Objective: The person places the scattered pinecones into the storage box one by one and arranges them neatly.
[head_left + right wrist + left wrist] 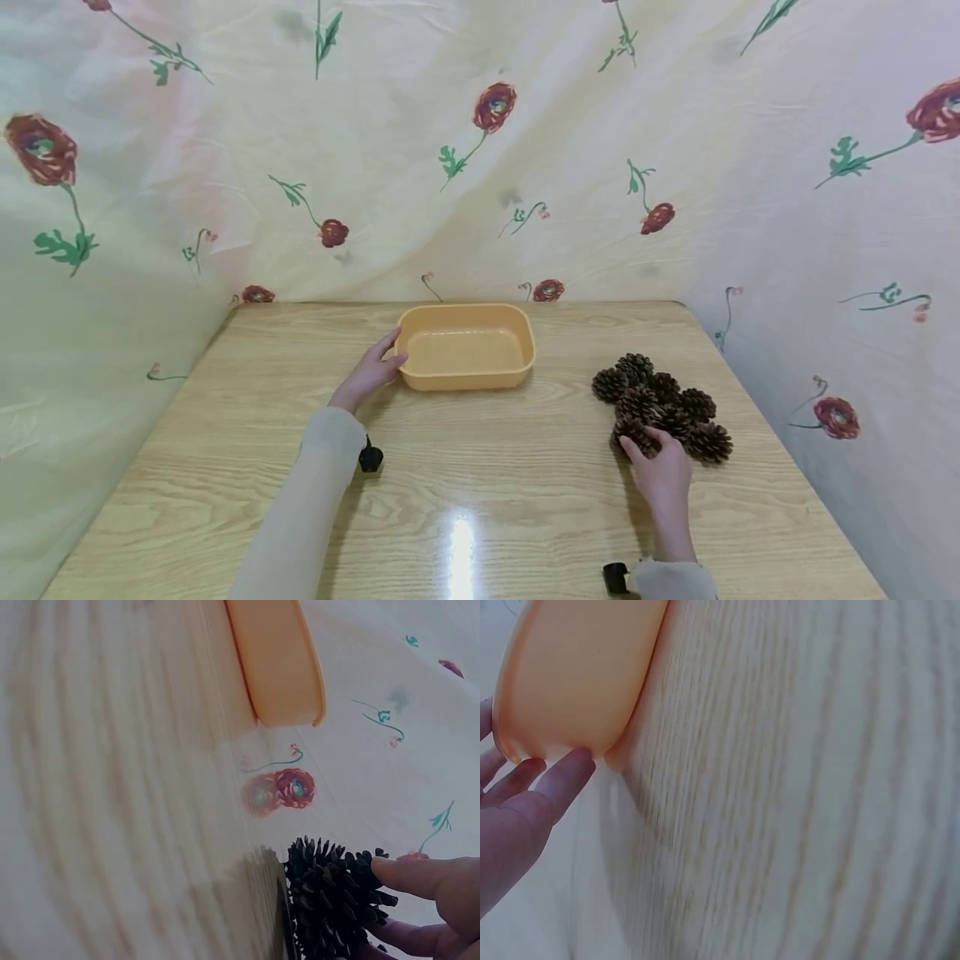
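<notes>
A shallow orange plastic basin [465, 382] stands at the back middle of the wooden table. My left hand [372, 375] rests against its left end, fingers spread and fairly straight. In the left wrist view, fingertips [577, 759] touch the basin's outer wall [585, 675]. Over at the right, several dark brown pine cones lie in a cluster. My right hand [663, 477] pinches the nearest pine cone [632, 433] at the cluster's front. The right wrist view shows that pine cone [334, 900] between thumb and fingers, close to the tabletop.
Other pine cones [637, 403] sit packed together just beyond the right hand. A flower-printed cloth [390, 150] hangs behind the table [480, 467] and along both sides. Light glares off the tabletop near the front. Small black devices are at both wrists.
</notes>
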Available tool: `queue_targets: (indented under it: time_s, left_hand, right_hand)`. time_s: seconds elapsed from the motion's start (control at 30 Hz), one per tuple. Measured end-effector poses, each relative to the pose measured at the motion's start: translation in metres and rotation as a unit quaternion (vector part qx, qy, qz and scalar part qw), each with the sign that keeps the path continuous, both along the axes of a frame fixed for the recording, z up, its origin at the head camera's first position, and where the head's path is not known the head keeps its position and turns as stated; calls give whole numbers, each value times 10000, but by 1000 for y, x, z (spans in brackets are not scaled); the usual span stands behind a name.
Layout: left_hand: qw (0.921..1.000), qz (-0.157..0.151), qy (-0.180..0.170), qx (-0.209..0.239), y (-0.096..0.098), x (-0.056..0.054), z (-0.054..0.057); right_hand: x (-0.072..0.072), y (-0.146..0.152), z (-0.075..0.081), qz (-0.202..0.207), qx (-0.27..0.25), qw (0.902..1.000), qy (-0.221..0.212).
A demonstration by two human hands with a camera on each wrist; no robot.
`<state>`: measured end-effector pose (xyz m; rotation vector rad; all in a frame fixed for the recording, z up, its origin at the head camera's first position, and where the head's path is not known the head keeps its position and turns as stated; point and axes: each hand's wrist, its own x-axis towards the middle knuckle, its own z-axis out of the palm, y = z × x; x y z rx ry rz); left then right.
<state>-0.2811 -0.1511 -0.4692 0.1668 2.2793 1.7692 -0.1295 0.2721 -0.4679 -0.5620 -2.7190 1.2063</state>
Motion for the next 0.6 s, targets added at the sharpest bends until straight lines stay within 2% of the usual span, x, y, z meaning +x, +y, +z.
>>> queue_targets:
  time_s: [0.43, 0.6]
  left_hand:
    - [10000, -20, 40, 24, 1, 16, -1]
    - [10000, -2, -74, 58, 1, 23, 1]
  right_hand:
    - [2, -4, 5, -119, -111, 9998, 102]
    - [3, -6, 7, -108, -212, 9997, 113]
